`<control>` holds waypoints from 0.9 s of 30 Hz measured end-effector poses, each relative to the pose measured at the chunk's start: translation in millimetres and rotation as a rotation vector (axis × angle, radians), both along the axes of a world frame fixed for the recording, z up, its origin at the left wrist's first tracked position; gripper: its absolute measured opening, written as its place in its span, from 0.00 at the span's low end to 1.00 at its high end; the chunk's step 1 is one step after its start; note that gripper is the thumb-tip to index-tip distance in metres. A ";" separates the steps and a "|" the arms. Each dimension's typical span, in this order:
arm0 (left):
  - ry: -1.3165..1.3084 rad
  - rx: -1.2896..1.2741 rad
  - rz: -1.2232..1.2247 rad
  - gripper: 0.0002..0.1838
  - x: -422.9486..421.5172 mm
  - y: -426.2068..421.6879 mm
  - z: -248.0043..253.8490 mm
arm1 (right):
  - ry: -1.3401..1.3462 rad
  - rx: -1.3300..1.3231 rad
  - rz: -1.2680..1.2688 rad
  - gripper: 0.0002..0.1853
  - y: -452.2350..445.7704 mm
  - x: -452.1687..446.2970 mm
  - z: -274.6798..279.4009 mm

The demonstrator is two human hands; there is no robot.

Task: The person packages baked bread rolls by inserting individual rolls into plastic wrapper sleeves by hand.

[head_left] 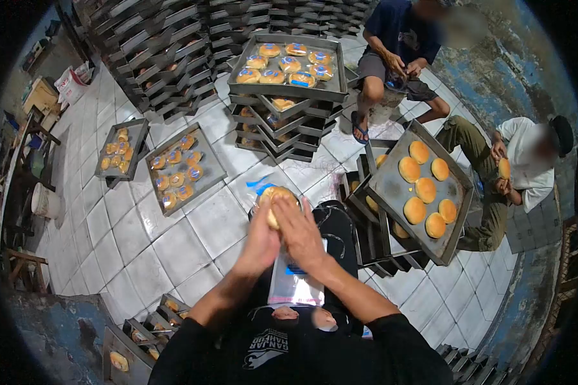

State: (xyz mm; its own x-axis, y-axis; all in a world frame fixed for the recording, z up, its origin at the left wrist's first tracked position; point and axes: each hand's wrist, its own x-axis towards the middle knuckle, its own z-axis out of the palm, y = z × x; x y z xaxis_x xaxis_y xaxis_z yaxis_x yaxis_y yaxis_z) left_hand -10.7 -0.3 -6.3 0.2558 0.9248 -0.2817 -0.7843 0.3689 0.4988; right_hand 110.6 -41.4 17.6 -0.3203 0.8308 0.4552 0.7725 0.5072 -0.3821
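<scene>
In the head view, one round golden-brown bun (275, 196) is held between the person's two bare hands, above the lap. The left hand (261, 240) and the right hand (295, 232) grasp it from either side, palms turned inward; the fingers cover much of it. Clear plastic with blue print (261, 186) shows at its far left edge, but whether it encloses the bun is hard to tell. One pile of clear, blue-printed plastic bags (295, 282) lies on the lap, partly hidden by the right forearm; its bags cannot be counted.

Seven unwrapped golden buns (425, 190) lie on the tilted grey metal tray (395, 186) at the right. Nine wrapped buns (289, 64) show on the top grey metal tray (337, 86) of the middle stack. Two more grey metal trays (207, 184) stand on the floor at left, their buns overlapping too much to count. Two other people (401, 35) sit at the right, one in a white shirt holding one bun (503, 169); their faces are blurred.
</scene>
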 end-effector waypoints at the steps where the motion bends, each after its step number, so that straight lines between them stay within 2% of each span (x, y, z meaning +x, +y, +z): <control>1: 0.108 0.064 0.006 0.23 5.3 -13.1 8.2 | 0.019 0.010 0.002 0.33 2.8 4.4 9.2; 3: 0.233 0.204 0.065 0.23 1.1 -5.3 21.4 | 0.082 -0.020 0.044 0.32 5.7 8.1 20.0; 6: -0.257 0.053 -0.208 0.19 -25.8 40.0 7.5 | 0.162 -0.067 0.088 0.30 7.0 5.7 19.8; 9: 0.030 0.115 0.103 0.20 8.6 28.3 9.7 | 0.086 0.035 0.015 0.29 17.7 13.3 20.1; 13: -0.223 0.088 -0.071 0.17 -8.7 41.4 12.1 | 0.121 0.081 0.055 0.24 8.2 9.5 26.3; 14: -0.103 0.027 -0.036 0.17 1.6 29.5 11.7 | 0.132 0.078 0.032 0.20 10.9 11.5 23.9; 15: 0.037 0.082 0.033 0.22 21.0 11.2 19.0 | 0.092 0.092 0.020 0.20 14.1 16.4 24.1; 17: 0.111 0.126 0.059 0.21 33.2 -5.6 32.2 | 0.025 0.120 0.012 0.20 19.9 22.4 25.1; 20: -0.215 0.100 0.011 0.20 8.7 12.5 30.4 | 0.019 0.171 -0.009 0.19 18.5 9.6 41.7; 23: -0.032 0.079 0.106 0.22 26.7 20.2 23.0 | -0.020 0.087 0.015 0.22 31.8 14.7 32.3; 24: 0.077 0.045 0.169 0.29 38.5 20.4 13.1 | -0.014 0.048 0.042 0.23 37.1 20.7 34.9; 25: -0.005 0.022 0.114 0.31 29.5 28.5 8.0 | 0.000 0.013 0.078 0.24 43.1 20.2 38.7; 26: -0.086 -0.007 0.039 0.34 18.6 36.2 1.8 | 0.029 0.055 0.144 0.20 39.3 20.1 46.1; 27: -0.171 -0.032 -0.038 0.37 9.8 42.6 -0.9 | 0.104 -0.025 0.179 0.18 34.8 19.0 48.4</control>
State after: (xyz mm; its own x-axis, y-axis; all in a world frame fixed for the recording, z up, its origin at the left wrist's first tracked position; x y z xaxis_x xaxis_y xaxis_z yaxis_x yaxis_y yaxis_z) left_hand -0.9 42.2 -7.2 0.3372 0.9048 -0.2601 -0.8419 0.4135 0.3468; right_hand 129.6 -6.5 65.9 -0.4160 0.7766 0.4732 0.6268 0.6219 -0.4695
